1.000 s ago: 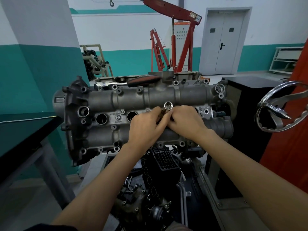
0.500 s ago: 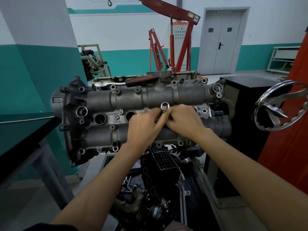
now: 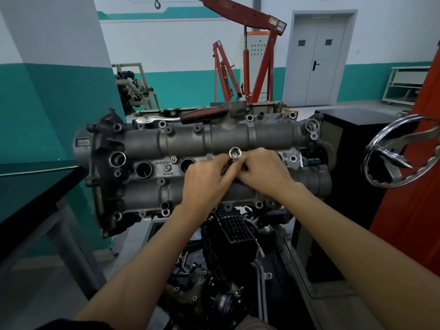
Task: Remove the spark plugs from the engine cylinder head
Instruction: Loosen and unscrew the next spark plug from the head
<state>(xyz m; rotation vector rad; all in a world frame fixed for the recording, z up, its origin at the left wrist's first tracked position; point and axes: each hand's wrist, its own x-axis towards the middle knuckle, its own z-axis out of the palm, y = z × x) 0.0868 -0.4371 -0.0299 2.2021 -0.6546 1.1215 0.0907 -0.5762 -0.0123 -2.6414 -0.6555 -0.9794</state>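
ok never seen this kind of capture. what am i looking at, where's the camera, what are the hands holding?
There is no robot here: the one view comes from a camera worn on a person's head, looking forward and down at their own bare arms. In front of them is an engine cylinder head on a stand in a workshop. The left hand and right hand meet over one plug hole, both gripping a long socket that stands in it, open end towards the camera. Two plug wells to the left are open. A ratchet lies along the far edge, untouched.
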